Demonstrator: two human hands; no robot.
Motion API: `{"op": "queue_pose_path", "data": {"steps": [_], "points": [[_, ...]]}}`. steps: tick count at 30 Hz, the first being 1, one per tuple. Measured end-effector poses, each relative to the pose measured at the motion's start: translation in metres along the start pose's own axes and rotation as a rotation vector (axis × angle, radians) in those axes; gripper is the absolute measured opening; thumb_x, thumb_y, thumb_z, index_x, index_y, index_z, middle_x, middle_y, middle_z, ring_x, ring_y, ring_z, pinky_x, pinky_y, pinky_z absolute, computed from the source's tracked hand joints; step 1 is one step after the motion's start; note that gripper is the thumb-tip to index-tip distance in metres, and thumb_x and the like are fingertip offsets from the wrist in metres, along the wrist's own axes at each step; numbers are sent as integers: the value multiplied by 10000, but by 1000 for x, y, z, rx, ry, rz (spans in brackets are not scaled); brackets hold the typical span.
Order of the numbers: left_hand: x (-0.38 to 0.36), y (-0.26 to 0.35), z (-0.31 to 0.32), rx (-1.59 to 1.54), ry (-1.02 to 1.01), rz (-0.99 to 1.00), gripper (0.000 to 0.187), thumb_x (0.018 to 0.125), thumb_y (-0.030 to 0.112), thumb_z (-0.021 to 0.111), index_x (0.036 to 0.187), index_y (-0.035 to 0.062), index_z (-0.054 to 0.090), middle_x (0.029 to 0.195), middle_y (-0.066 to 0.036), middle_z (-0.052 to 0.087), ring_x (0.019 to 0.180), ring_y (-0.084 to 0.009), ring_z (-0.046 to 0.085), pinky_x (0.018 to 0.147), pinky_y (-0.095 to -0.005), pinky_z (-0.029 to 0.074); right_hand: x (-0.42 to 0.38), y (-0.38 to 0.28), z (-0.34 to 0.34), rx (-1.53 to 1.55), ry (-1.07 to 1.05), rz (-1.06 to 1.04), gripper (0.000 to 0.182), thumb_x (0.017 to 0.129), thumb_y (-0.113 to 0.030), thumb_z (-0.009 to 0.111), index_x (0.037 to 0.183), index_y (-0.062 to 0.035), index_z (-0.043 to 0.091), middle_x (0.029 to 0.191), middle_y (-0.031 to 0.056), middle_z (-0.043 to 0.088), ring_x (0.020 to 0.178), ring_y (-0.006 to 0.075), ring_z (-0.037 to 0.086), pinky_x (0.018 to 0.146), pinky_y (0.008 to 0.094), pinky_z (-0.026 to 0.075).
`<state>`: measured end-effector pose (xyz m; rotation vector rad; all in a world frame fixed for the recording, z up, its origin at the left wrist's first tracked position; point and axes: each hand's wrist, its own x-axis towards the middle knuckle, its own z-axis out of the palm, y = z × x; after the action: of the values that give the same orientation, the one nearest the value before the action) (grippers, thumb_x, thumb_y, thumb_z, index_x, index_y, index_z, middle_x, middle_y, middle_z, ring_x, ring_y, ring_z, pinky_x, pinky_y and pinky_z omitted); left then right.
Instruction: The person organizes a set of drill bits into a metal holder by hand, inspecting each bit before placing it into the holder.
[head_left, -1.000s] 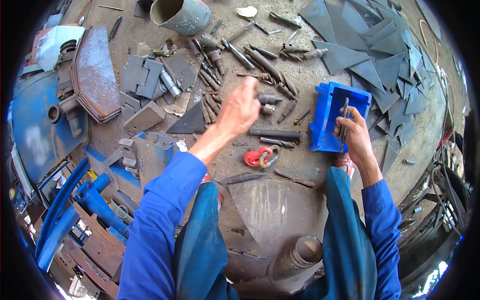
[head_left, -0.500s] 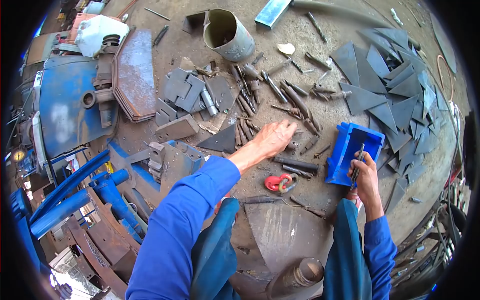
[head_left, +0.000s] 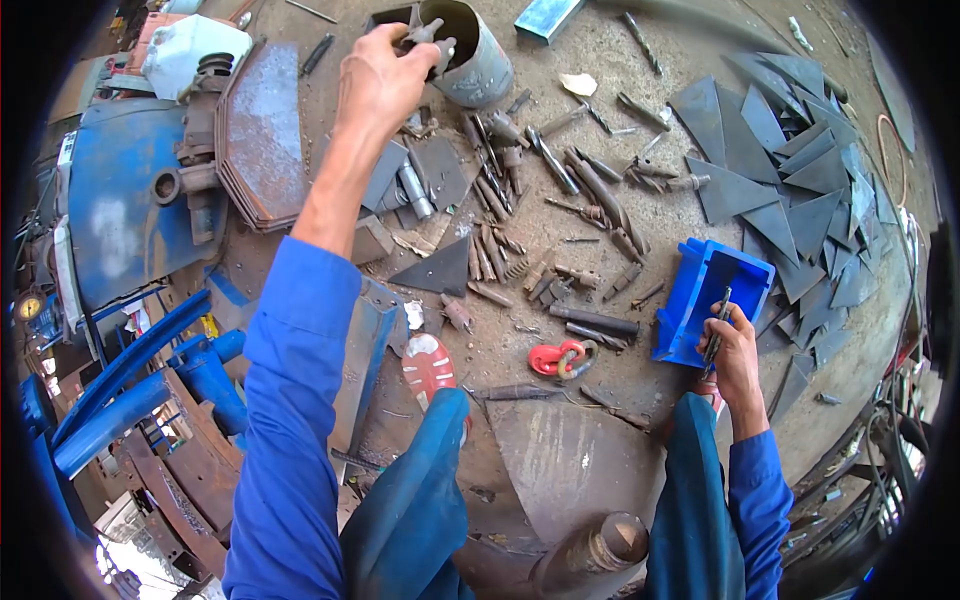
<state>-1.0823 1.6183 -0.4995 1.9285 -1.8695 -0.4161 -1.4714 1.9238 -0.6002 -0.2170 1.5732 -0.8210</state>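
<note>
Head view: left hand [head_left: 376,88] clasps grey metal [head_left: 424,32] at the bucket [head_left: 488,76], right hand [head_left: 736,352] grips a slim rod [head_left: 724,304].

1. The left hand [head_left: 378,88] has moved from above the drill bits [head_left: 488,252] to the mouth of the can [head_left: 488,78].
2. Grey metal [head_left: 425,31] now shows in its grasp.
3. The left shoe [head_left: 428,368] has come into fuller view.

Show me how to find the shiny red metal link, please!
Start at the open blue plastic bin near the right hand. Go left to the dark, round metal rod, then down to the red link lying on the ground. It touches a dull yellowish ring, and its bright red sets it apart from the grey and brown metal pieces nearby.
</note>
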Motion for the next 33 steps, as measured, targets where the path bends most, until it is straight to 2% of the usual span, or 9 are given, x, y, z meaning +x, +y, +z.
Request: {"op": "queue_pose_path", "data": {"steps": [1, 4, 8, 11, 16, 20, 23, 28, 33], "points": [[-4, -8, 10, -10, 198, 119, 350, 827, 226, 654, 1101, 17, 715, 839, -138, 719, 753, -230, 686, 704, -378, 537, 1, 0, 1, 1, 2, 10, 208, 906, -53, 580, 1113, -69, 563, 758, 24, 569, 626, 129, 577, 595, 257, 484], [-57, -27, 42, -195, 233, 72, 287, 861, 174, 622, 1081, 1, 684, 836, -142, 707, 780, -259, 691, 757, -391, 546, 2, 0, 0, -1, 26, 13, 252, 901, -52, 594, 1151, -62, 566, 767, 24, 572, 621, 130, 578, 594, 261, 490], [-104, -50, 119, -136, -262, -107, 283, 899, 190, 662, 1105, 11, 588, 944, -182, 674, 914, -298, 679, 820, -422, 549, 5, -1, 2, 4, 35, 0, 378, 893, -47, 605, 1261, -17, 528, 846, 29, 597, 686, 133, 597, 632, 272, 498], [-101, -39, 161, 74, -236, -69, 446, 874, 251, 713, 1181, 13, 495, 1052, -216, 668, 949, -389, 672, 838, -461, 526, 7, -1, 0, -8, 22, 22, 409, 893, -54, 606, 1288, -8, 511, 872, 33, 605, 717, 135, 604, 657, 278, 502], [-115, -25, 152, -114, -160, 83, 305, 860, 131, 598, 1127, 23, 497, 1031, -224, 628, 957, -390, 640, 840, -478, 499, 5, 0, -2, -3, -33, 49, 410, 898, -64, 608, 1295, -3, 527, 869, 41, 618, 718, 132, 609, 667, 276, 508], [-183, -18, 138, -206, -571, 433, 282, 845, 41, 553, 1126, 30, 530, 1026, -205, 523, 874, -367, 624, 780, -487, 533, 4, 5, -7, 3, -47, 53, 411, 906, -65, 605, 1302, 15, 527, 850, 57, 627, 692, 125, 606, 652, 275, 516], [-223, 12, 144, 58, -755, 394, 309, 849, 78, 628, 1145, 40, 550, 1043, -159, 515, 865, -312, 659, 710, -459, 564, 2, 4, -6, -8, -25, 50, 400, 906, -66, 606, 1291, 19, 536, 846, 59, 630, 689, 124, 606, 653, 274, 518], [-216, 5, 160, 91, -756, 527, 420, 819, 176, 773, 1161, 38, 570, 1051, -173, 549, 850, -313, 668, 710, -443, 564, 2, 4, -4, -26, -32, 49, 393, 902, -64, 610, 1281, 16, 545, 836, 55, 628, 690, 123, 605, 657, 268, 511], [-117, 20, 56, -263, -354, 123, 358, 819, 287, 788, 1007, 13, 656, 937, -155, 712, 870, -246, 693, 768, -369, 551, 3, 7, -8, -35, -49, 41, 373, 907, -73, 601, 1269, -2, 549, 831, 40, 611, 700, 124, 593, 666, 272, 497]]}}
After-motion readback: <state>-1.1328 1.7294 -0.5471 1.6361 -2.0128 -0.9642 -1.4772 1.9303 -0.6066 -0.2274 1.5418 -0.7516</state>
